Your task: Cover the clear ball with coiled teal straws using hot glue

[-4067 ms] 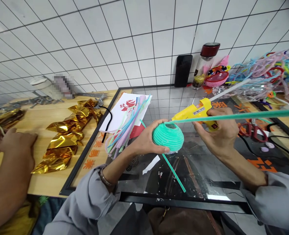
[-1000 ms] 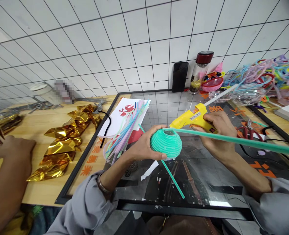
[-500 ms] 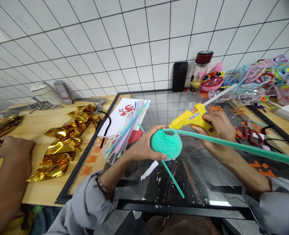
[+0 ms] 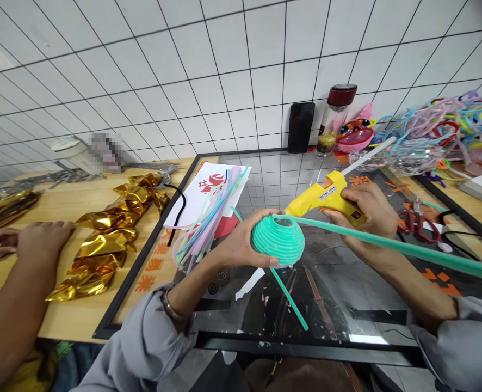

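My left hand [image 4: 243, 239] is wrapped around the left side of a round, coiled green body [image 4: 279, 242], made of wound pipe cleaner, with an opening at its top. From that rim a long green pipe cleaner [image 4: 388, 243] runs out to the right edge of the view. My right hand [image 4: 369, 212] grips a yellow hot glue gun [image 4: 320, 197], its nozzle close to the rim near my left fingertips; whether it touches is hard to tell. A white glue stick [image 4: 369, 159] sticks out of its back. Below the coil, another green pipe cleaner [image 4: 290, 299] lies slanted.
Pastel pipe cleaners [image 4: 214, 218] lie on white paper [image 4: 187, 190]. Crumpled gold foil [image 4: 102, 239] and a co-worker's hands [image 4: 41, 239] are at left. Red scissors [image 4: 422, 226] lie right. A phone [image 4: 300, 128], a bottle [image 4: 334, 120] and a tangled pipe cleaner pile [image 4: 449, 128] stand behind.
The glue gun and my right hand have shifted slightly to the right. My left hand and the coil stay nearly still. At left, the co-worker's hand has moved right, toward the gold foil.
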A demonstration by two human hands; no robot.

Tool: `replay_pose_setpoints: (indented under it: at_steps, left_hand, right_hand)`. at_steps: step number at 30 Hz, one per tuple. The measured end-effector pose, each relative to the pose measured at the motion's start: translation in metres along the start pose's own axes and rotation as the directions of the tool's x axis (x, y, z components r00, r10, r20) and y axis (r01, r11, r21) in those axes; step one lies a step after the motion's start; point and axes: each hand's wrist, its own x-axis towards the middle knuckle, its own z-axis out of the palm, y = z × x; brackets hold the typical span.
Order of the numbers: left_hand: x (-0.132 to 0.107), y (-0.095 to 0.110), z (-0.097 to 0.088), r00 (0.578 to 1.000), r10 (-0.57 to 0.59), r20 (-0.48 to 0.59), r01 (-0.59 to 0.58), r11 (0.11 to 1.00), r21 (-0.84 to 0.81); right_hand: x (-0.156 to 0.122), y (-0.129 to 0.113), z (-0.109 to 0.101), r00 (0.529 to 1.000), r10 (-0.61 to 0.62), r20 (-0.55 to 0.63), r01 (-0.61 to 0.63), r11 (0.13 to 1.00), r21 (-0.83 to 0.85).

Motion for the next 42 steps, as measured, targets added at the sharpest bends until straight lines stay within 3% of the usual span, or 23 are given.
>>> replay_pose_setpoints:
  at_steps: [14, 26, 33, 42]
  left_hand:
    - [0.0005, 0.0027, 0.0012, 1.0, -0.006, 0.009, 0.006, 1.0, -0.026]
    - [-0.0004, 0.0011, 0.0008, 1.0, -0.003, 0.011, 0.004, 1.0, -0.026]
    - [0.0001, -0.0004, 0.0012, 1.0, 0.01, 0.018, -0.009, 1.0, -0.011]
    - [0.0006, 0.001, 0.0015, 1.0, 0.006, 0.017, -0.005, 0.999, -0.035]
  right_hand:
    - [-0.0025, -0.0046, 0.0031, 0.992, 0.121, 0.022, -0.121, 0.993, -0.006]
    - [-0.0028, -0.0013, 0.0032, 0.999, 0.039, 0.016, -0.04, 0.997, 0.071]
    - [-0.0037, 0.0002, 0.0027, 0.998, 0.06, 0.023, -0.06, 0.998, -0.005]
    - [-0.0029, 0.0032, 0.0033, 0.996, 0.08, 0.044, -0.083, 0.994, 0.073]
